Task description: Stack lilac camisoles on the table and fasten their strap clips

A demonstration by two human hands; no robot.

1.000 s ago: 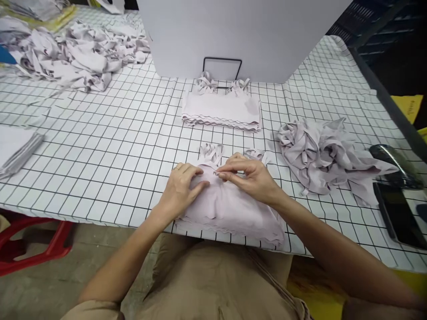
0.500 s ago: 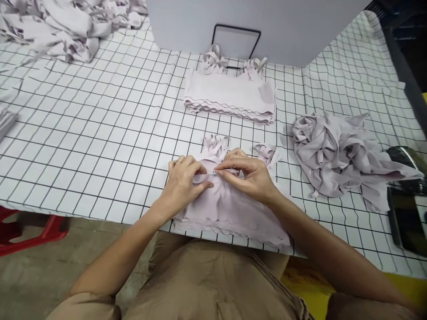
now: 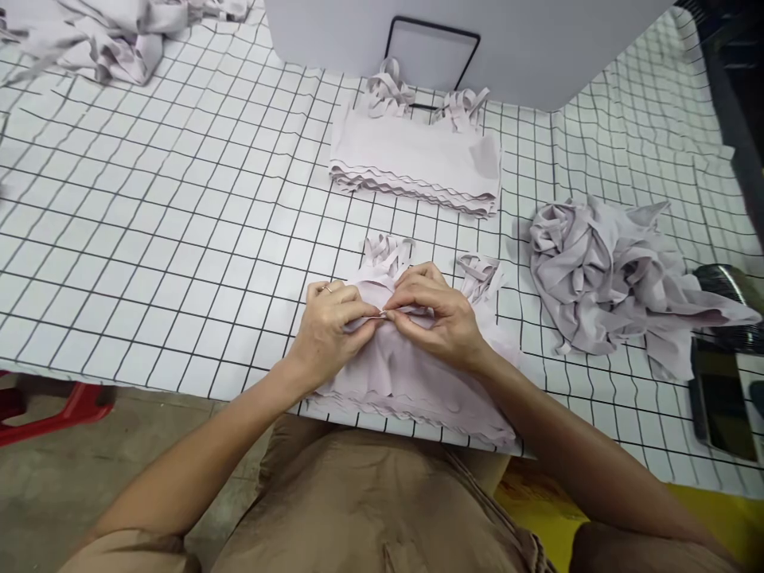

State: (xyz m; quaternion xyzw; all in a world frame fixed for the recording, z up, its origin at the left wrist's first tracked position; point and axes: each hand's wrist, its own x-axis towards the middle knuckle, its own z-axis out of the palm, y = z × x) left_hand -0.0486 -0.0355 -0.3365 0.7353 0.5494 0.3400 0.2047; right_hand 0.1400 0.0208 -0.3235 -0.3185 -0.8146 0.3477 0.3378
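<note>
A pale lilac strappy garment (image 3: 411, 382) lies at the table's front edge, on what looks like a layered stack with wavy hems. My left hand (image 3: 332, 325) pinches its upper edge between thumb and forefinger. Close beside it, fingertips nearly touching, my right hand (image 3: 438, 314) pinches the same edge. A tiny pale piece shows between the fingertips; I cannot make out what it is. Bunched straps (image 3: 387, 253) stick out beyond my hands, and a second bunch (image 3: 479, 274) lies to the right.
A neat stack of similar garments (image 3: 418, 155) lies farther back, before a grey panel (image 3: 513, 48) with a black wire frame (image 3: 433, 30). Crumpled lilac fabric (image 3: 602, 270) is at right, near a dark phone-like object (image 3: 722, 398). More fabric (image 3: 113, 40) heaps at back left.
My left thumb and forefinger have closed together on the garment's edge, meeting my right fingertips. The view has shifted slightly.
</note>
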